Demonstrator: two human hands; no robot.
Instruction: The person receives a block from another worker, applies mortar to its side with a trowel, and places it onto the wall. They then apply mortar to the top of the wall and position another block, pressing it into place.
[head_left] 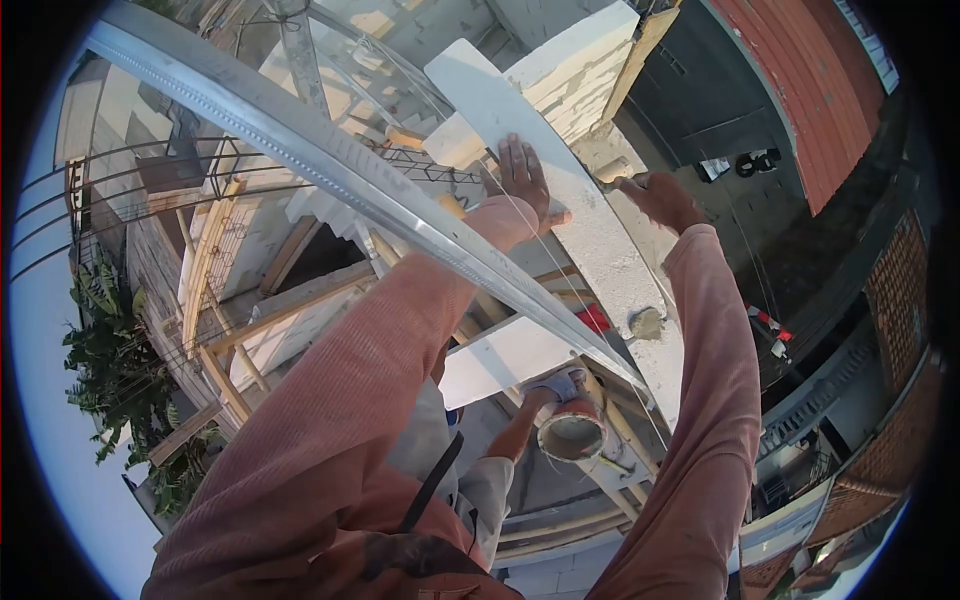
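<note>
My left hand (522, 178) lies flat on a long pale block (480, 95), its fingers stretched out over the top. My right hand (662, 200) is closed on a trowel (612, 172), held at the wall's right side; much of the tool is hidden or small. Below the hands runs the rough white top of the block wall (610, 245), where a lump of grey mortar (645, 322) sits. A round bucket (571, 432) stands lower down beside my sandalled foot (555, 388).
A shiny metal profile (330, 185) crosses diagonally in front of my left arm. Bamboo and timber scaffolding (230, 385) and steel rebar (150, 160) lie to the left. A thin string (560, 265) runs along the wall. A red metal roof (800, 80) is at upper right, with a drop below.
</note>
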